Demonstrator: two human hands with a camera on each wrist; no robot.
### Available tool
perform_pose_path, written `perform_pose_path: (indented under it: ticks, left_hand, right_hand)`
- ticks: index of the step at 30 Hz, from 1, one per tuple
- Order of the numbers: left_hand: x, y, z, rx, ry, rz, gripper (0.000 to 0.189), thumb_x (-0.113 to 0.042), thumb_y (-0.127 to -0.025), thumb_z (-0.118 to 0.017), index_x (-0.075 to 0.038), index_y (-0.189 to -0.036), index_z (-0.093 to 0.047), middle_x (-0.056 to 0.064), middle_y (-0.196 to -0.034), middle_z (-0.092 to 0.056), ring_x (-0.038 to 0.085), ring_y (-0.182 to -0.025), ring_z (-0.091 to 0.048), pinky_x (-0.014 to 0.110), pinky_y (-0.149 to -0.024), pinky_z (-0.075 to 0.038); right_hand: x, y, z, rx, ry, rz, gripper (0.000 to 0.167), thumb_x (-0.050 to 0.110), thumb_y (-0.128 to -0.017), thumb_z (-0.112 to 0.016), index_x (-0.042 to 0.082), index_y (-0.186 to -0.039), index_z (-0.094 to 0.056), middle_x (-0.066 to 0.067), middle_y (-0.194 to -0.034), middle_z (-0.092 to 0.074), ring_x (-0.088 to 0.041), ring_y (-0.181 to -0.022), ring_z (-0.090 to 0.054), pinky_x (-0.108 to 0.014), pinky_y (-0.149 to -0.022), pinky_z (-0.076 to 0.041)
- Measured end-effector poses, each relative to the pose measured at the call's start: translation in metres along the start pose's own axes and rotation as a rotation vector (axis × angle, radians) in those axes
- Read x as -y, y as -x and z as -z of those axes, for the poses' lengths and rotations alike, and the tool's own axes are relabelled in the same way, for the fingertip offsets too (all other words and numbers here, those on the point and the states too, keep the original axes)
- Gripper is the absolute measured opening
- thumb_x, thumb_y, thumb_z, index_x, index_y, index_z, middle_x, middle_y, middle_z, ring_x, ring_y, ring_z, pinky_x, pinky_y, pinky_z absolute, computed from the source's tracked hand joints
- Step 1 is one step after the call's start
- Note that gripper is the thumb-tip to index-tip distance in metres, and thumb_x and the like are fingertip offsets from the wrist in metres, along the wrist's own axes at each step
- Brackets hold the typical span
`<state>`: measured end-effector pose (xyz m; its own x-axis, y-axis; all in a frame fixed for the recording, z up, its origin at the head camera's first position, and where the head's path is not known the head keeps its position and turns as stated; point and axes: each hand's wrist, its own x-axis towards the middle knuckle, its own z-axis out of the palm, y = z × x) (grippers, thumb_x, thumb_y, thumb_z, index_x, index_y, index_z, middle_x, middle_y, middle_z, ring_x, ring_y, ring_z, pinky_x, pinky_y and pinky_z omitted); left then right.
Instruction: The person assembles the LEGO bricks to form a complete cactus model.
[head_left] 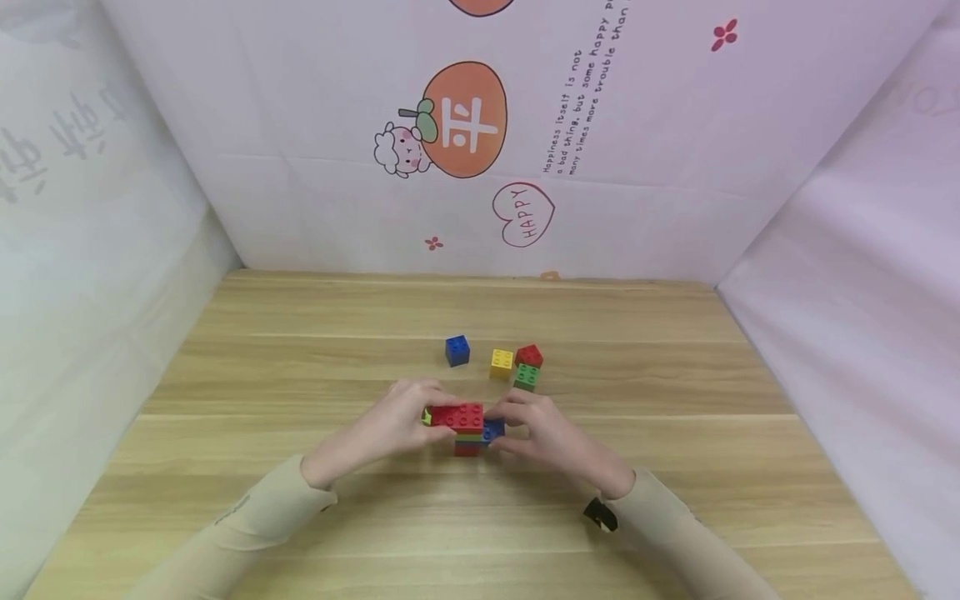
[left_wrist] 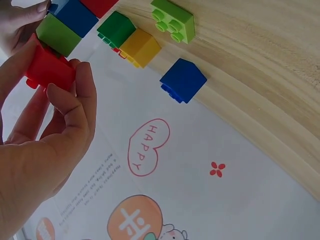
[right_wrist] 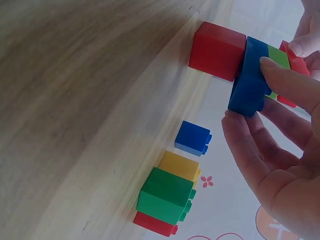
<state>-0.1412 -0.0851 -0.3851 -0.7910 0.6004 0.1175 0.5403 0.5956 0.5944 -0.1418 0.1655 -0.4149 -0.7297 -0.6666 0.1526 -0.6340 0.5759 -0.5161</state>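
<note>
Between my hands stands a stack of toy building bricks. A red brick (right_wrist: 217,52) is at the bottom, then a blue brick (right_wrist: 245,90), a light green brick (left_wrist: 59,35) and another red brick (head_left: 468,414) on top. My left hand (head_left: 408,417) pinches the top red brick, thumb on the near side and fingers beyond. From the other side, my right hand (head_left: 538,427) grips the blue brick's overhanging end between thumb and fingers. The left hand partly covers a loose light green brick (left_wrist: 174,22) in the head view.
Beyond the stack, a small blue brick (head_left: 457,351) lies on the wooden table (head_left: 315,375). Right of it sit a yellow brick (head_left: 501,364), a red brick (head_left: 529,356) and a green brick (head_left: 527,377), close together. White printed sheets (head_left: 337,208) wall the table's back and sides.
</note>
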Motion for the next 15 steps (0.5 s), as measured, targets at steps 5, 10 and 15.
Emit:
perform_pose_path:
  ticks: [5, 10, 15]
  left_hand:
    - [0.002, 0.0, -0.004, -0.009, -0.036, 0.0, 0.039, -0.014, -0.079, -0.082, -0.009, -0.117, -0.073, 0.006, -0.105, -0.074, 0.013, -0.088, -0.066, 0.03, -0.08, -0.053]
    - [-0.004, 0.002, -0.003, 0.011, -0.056, 0.038, 0.042, -0.012, -0.08, -0.08, -0.009, -0.121, -0.071, 0.005, -0.104, -0.072, 0.012, -0.087, -0.062, 0.025, -0.076, -0.051]
    - [-0.007, 0.002, -0.004, 0.021, -0.05, 0.079, 0.043, -0.012, -0.081, -0.08, -0.01, -0.123, -0.07, 0.005, -0.106, -0.071, 0.014, -0.09, -0.061, 0.029, -0.079, -0.052]
  right_hand:
    - [0.0, 0.0, 0.0, 0.001, 0.004, -0.004, 0.033, 0.018, -0.085, -0.078, 0.008, -0.115, -0.071, -0.005, -0.106, -0.071, -0.013, -0.093, -0.067, -0.031, -0.08, -0.062]
    - [0.002, -0.001, 0.001, 0.016, -0.006, -0.017, 0.033, 0.018, -0.086, -0.077, 0.008, -0.117, -0.071, -0.005, -0.108, -0.07, -0.013, -0.094, -0.067, -0.031, -0.08, -0.062]
    - [0.003, -0.001, 0.001, 0.02, -0.008, -0.02, 0.034, 0.018, -0.086, -0.077, 0.008, -0.118, -0.07, -0.005, -0.108, -0.07, -0.013, -0.094, -0.067, -0.03, -0.08, -0.062]
